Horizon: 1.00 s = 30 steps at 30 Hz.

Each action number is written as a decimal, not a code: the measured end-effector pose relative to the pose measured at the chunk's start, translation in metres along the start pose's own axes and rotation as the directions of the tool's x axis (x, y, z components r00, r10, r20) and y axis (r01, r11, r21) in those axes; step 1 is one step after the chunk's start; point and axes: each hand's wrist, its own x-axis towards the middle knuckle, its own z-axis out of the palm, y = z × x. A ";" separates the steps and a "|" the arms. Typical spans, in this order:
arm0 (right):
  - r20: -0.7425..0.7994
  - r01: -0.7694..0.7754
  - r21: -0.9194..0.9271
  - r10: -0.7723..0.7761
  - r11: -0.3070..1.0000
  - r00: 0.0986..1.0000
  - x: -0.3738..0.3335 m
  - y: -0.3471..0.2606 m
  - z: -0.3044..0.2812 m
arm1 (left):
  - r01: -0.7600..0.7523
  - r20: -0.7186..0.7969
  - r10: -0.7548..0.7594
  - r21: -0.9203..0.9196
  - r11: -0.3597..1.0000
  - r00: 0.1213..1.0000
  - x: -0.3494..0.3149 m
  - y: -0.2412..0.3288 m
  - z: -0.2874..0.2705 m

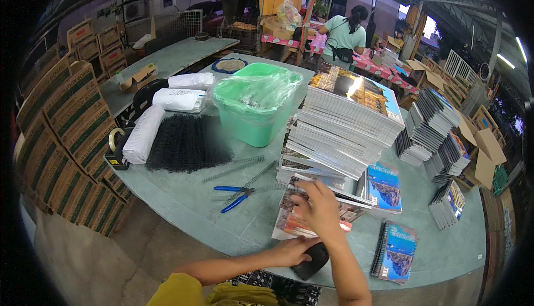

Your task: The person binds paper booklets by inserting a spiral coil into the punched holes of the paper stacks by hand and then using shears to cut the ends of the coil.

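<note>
We are losing part of a black object (310,264) under the left hand (293,252), and we are failing to tell its kind. The right hand (318,209) is hiding part of the book (285,220) beneath it. The lower edge is cutting off the yellow sleeve (175,292). Plastic (258,92) is veiling the inside of the bin (253,125). The black coils (186,142) are blurring at their right side. A co-worker (342,33) is facing away, keeping their front from us.
</note>
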 end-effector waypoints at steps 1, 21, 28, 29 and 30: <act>-0.066 0.048 -0.065 -0.052 0.997 0.996 -0.009 0.014 -0.007 | 0.015 0.055 -0.013 -0.045 0.999 0.998 -0.005 0.012 -0.020; -0.104 -0.060 -0.153 0.044 0.986 0.994 -0.035 0.022 -0.015 | -0.020 -0.855 0.148 0.159 0.987 0.497 -0.017 0.004 -0.140; -0.136 -0.016 -0.158 -0.005 0.987 0.991 -0.026 0.023 -0.017 | -0.168 -0.668 0.268 0.212 0.963 0.694 -0.006 0.002 -0.123; -0.108 -0.023 -0.164 0.006 0.986 0.994 -0.030 0.022 -0.019 | -0.146 -0.741 0.223 0.168 0.975 0.633 -0.001 0.005 -0.128; -0.080 -0.031 -0.170 0.018 0.985 0.997 -0.032 0.021 -0.022 | -0.127 -0.806 0.173 0.122 0.984 0.566 0.004 0.008 -0.132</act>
